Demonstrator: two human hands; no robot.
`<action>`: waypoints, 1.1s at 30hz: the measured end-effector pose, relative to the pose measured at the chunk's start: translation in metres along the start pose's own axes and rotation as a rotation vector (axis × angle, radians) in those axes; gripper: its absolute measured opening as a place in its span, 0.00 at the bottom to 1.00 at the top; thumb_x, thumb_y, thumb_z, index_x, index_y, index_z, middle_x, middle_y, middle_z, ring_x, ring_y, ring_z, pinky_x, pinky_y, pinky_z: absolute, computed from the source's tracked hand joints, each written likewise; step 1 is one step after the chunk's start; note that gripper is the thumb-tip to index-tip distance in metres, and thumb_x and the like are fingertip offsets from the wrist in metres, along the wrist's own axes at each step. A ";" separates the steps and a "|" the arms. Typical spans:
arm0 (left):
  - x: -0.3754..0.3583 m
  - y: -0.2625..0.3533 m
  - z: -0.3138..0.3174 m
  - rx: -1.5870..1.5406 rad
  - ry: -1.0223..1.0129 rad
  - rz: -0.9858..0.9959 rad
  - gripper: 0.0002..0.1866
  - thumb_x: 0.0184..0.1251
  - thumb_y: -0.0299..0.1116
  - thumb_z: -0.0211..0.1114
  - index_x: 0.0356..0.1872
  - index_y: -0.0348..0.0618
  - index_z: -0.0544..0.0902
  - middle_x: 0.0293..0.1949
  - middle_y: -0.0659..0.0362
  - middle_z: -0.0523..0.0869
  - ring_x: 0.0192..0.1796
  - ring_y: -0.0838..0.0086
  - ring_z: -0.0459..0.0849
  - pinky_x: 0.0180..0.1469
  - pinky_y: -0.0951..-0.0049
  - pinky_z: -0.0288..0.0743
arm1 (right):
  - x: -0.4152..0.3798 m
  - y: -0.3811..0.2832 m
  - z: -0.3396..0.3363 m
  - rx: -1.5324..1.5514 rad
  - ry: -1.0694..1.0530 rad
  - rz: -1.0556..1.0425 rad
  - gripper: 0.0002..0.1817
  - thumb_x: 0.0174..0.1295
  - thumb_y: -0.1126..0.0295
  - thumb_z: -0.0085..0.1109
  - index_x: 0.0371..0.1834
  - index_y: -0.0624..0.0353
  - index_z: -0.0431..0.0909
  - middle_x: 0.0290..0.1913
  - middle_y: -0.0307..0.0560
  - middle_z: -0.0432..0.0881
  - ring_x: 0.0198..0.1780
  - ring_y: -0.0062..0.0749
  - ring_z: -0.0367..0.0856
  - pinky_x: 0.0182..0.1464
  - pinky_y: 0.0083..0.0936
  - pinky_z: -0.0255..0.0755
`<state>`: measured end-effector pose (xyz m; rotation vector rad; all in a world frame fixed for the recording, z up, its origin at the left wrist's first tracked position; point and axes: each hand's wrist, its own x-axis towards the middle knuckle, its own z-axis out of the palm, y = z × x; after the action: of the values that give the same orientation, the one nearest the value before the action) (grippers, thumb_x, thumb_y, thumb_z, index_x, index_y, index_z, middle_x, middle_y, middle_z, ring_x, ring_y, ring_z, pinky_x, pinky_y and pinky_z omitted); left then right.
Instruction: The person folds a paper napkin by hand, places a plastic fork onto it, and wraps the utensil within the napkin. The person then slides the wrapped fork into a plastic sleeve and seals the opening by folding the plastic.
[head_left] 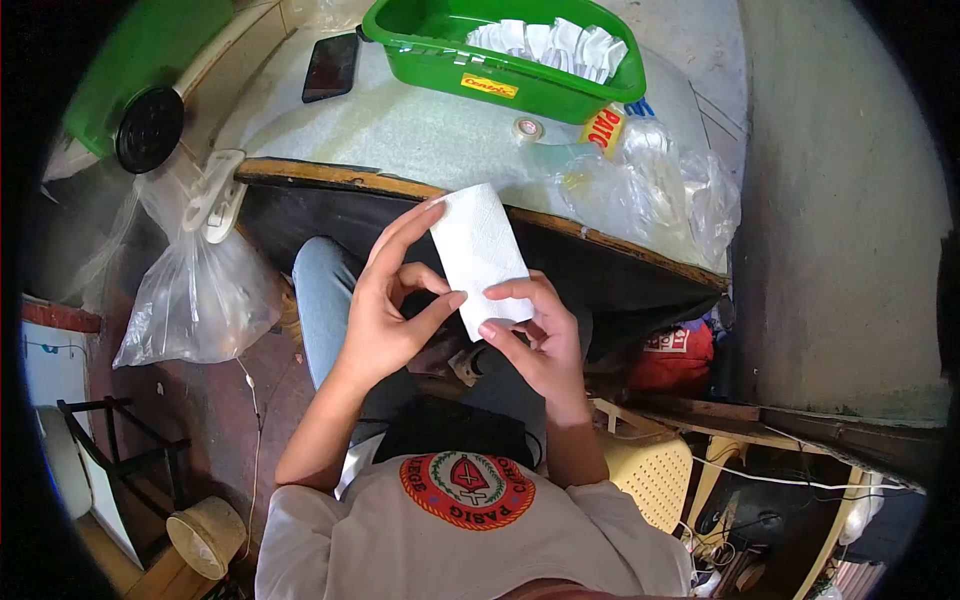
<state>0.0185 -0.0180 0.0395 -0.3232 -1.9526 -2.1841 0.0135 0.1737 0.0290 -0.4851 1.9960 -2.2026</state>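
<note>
Between my two hands is a folded white paper towel, held up over my lap in front of the table edge. My left hand grips its left side, with the thumb at the lower left and fingertips near the top left corner. My right hand pinches the lower right end between thumb and fingers. Beyond them on the table stands a green plastic basin with several folded white paper pieces in it.
A black phone and a tape roll lie on the table. Clear plastic bags and a yellow packet sit at the right. A knotted plastic bag hangs at the left. A wall rises on the right.
</note>
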 end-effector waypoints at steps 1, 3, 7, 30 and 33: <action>-0.001 0.001 -0.001 0.008 -0.010 -0.005 0.42 0.51 0.07 0.67 0.71 0.38 0.67 0.75 0.52 0.60 0.41 0.80 0.82 0.44 0.80 0.77 | 0.000 0.004 -0.005 -0.034 -0.062 -0.064 0.15 0.60 0.82 0.65 0.51 0.63 0.78 0.51 0.44 0.73 0.54 0.26 0.78 0.53 0.22 0.76; -0.001 0.000 -0.005 0.026 -0.042 0.001 0.42 0.51 0.07 0.67 0.71 0.39 0.67 0.75 0.51 0.60 0.41 0.81 0.82 0.44 0.80 0.77 | 0.001 0.007 -0.012 -0.068 -0.122 -0.128 0.14 0.61 0.80 0.64 0.51 0.62 0.79 0.52 0.43 0.73 0.53 0.25 0.78 0.53 0.21 0.75; -0.002 0.002 -0.009 0.061 -0.165 0.000 0.43 0.51 0.07 0.66 0.72 0.41 0.67 0.75 0.51 0.60 0.38 0.83 0.83 0.43 0.81 0.76 | 0.012 0.010 -0.016 0.099 -0.161 -0.101 0.11 0.67 0.76 0.60 0.51 0.63 0.80 0.48 0.42 0.74 0.47 0.19 0.75 0.46 0.15 0.68; 0.000 -0.001 -0.023 0.029 -0.287 -0.061 0.43 0.49 0.07 0.67 0.71 0.40 0.68 0.76 0.52 0.60 0.39 0.82 0.78 0.42 0.80 0.75 | 0.003 -0.005 -0.041 -0.099 -0.362 0.083 0.27 0.54 0.82 0.70 0.60 0.65 0.76 0.56 0.45 0.72 0.43 0.20 0.81 0.40 0.15 0.73; -0.002 -0.001 -0.020 0.026 -0.309 -0.069 0.43 0.50 0.08 0.67 0.72 0.40 0.68 0.76 0.51 0.60 0.39 0.82 0.79 0.44 0.80 0.76 | 0.010 0.012 -0.044 -0.171 -0.343 -0.128 0.25 0.56 0.83 0.68 0.59 0.64 0.76 0.55 0.44 0.72 0.45 0.21 0.80 0.42 0.15 0.73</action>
<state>0.0196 -0.0377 0.0355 -0.6313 -2.1748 -2.2624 -0.0115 0.2108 0.0149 -0.9637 2.0164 -1.8615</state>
